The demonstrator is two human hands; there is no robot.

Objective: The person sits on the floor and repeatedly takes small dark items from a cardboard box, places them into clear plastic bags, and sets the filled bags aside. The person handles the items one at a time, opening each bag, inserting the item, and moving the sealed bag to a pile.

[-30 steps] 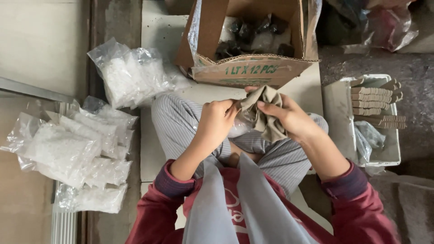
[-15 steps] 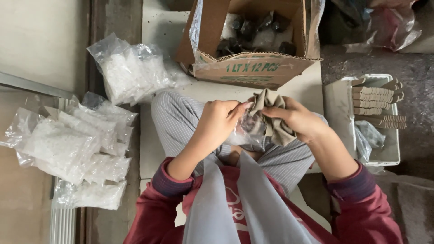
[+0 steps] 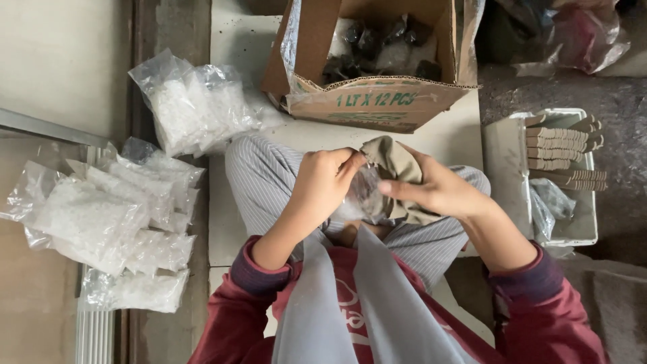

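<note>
Over my lap, my left hand [image 3: 322, 183] pinches the edge of a small clear plastic bag [image 3: 358, 199]. My right hand [image 3: 431, 190] grips a crumpled tan cloth [image 3: 394, 162] and presses it against the bag's mouth; part of the cloth is inside the bag or behind it, I cannot tell which. Both hands touch at the bag's top edge.
An open cardboard box [image 3: 377, 101] with dark wrapped items stands ahead of my knees. Clear bags of white pieces [image 3: 195, 108] lie to the left, with more bags [image 3: 101, 216] piled nearer. A white tray [image 3: 573, 229] at the right holds stacked tan folded items [image 3: 559, 148].
My right hand has pushed the tan cloth lower toward the bag and spread its fingers over it. My left hand stays on the bag's edge.
</note>
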